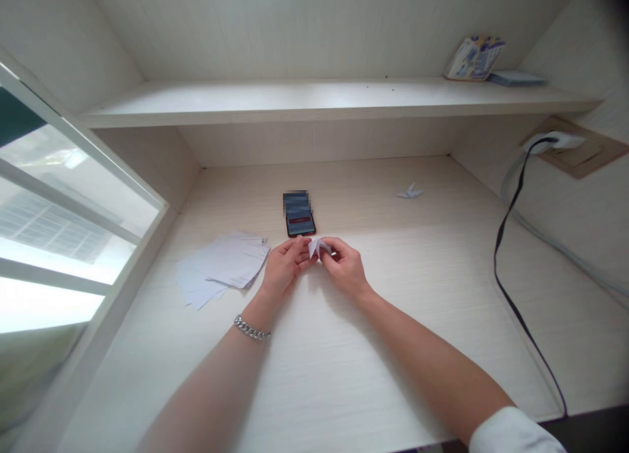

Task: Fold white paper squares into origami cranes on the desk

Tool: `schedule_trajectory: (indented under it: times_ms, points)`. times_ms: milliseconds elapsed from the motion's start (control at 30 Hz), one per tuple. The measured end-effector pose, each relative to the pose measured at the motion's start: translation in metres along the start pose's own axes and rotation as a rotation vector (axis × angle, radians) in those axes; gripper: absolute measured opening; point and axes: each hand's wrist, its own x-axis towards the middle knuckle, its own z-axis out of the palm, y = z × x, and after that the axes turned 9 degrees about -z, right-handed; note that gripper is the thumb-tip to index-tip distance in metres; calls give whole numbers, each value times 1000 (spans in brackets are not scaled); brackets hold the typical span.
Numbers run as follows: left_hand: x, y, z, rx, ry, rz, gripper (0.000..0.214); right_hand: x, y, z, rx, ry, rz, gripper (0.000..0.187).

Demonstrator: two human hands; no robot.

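Note:
A small piece of folded white paper [315, 248] is held up just above the desk, between my two hands. My right hand [345, 267] pinches it from the right with thumb and fingers. From the other side, my left hand [284, 267] supports its left edge with bent fingers, some of them partly hidden behind the paper. A phone [300, 221] with a lit screen lies right beyond my fingertips. Loose white paper sheets [230, 259] are spread in an overlapping pile left of my left hand. Farther back on the right sits a small folded paper crane [410, 191].
A shelf [314, 98] spans the back above the desk, with a colourful box [474, 58] and a flat bluish item [515, 78] at its right end. A black cable [500, 236] hangs from the wall socket [580, 153] across the right side. A window [69, 197] borders the left.

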Motion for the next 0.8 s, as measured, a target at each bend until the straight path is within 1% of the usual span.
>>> schedule_trajectory:
  times_ms: [133,500,733,800]
  points:
    - [0,-1,-1,61,8,26,24,0,-1,0,2,8,0,22]
    - [1,0,-4,54,-28,-28,21,2,0,0,33,10,94,24]
    - [0,0,-3,82,-33,-21,27,3,3,0,84,13,135,31]
    - [0,1,-3,79,-46,-30,28,3,3,-1,79,12,125,29]
